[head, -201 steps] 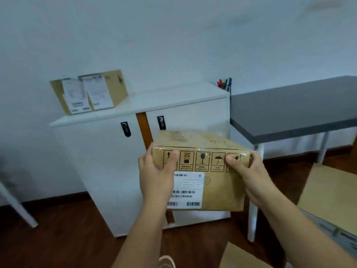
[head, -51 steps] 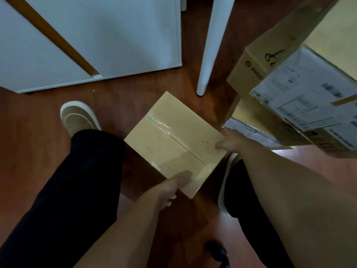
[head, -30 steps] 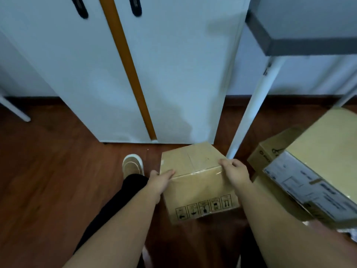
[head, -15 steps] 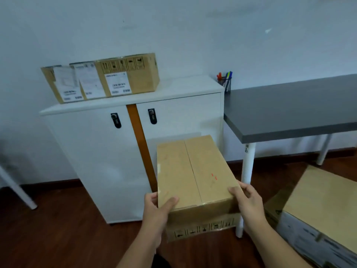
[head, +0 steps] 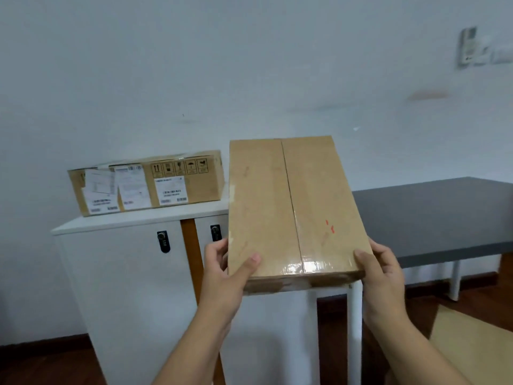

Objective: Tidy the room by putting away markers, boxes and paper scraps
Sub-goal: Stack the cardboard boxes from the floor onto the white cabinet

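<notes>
Box (head: pixel 294 209) at frame centre, held up, both hands grasping near corners: left hand (head: pixel 224 270), right hand (head: pixel 381 276). Judged stiff, light; taped top glossy, likely slippery, so grip edges. Two boxes (head: pixel 147 184) on cabinet (head: pixel 125 262), left of centre.

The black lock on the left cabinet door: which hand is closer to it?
Left. The left hand grips the held box just right of the black lock; the right hand grips the box's far edge, farther away.
</notes>
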### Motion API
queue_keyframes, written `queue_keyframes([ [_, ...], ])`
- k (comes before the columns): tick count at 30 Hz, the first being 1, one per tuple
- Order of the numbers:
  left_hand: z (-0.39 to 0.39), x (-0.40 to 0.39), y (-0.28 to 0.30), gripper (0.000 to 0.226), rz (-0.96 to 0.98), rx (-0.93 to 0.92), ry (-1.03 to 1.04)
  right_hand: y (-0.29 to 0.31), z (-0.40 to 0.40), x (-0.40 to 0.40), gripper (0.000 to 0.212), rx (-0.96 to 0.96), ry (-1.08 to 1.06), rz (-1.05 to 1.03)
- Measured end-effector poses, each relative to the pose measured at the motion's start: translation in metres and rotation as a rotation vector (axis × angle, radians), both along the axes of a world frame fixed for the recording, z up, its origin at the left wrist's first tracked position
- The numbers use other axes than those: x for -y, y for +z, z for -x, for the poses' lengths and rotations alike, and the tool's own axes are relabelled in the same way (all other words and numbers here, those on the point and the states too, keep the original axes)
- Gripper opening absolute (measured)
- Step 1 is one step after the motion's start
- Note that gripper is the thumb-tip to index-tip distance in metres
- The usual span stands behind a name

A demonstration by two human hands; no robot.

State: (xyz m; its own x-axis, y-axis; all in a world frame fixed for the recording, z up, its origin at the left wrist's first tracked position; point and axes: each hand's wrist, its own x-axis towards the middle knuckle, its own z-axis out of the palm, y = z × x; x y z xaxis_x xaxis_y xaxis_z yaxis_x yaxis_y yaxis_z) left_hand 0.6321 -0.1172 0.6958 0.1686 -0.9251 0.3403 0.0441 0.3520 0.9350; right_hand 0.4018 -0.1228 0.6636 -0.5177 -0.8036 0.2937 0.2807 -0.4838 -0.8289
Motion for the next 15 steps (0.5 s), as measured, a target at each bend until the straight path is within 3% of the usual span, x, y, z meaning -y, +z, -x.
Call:
queue_keyframes([
  [5,-0.010,0.054,0.054,0.053,0.111,-0.015,-0.031,0.059,0.005,0.051,0.031,-0.112,0.133,0.112],
  [9,-0.018,0.096,0.076,0.071,0.118,-0.022,-0.064,0.088,0.010,0.090,0.043,-0.305,0.165,0.124],
  [12,-0.026,0.126,0.081,0.100,0.131,0.008,-0.077,0.098,0.004,0.121,0.038,-0.354,0.116,0.106],
  [15,-0.035,0.159,0.086,0.090,0.121,0.045,-0.074,0.106,-0.002,0.159,0.043,-0.402,0.107,0.099],
])
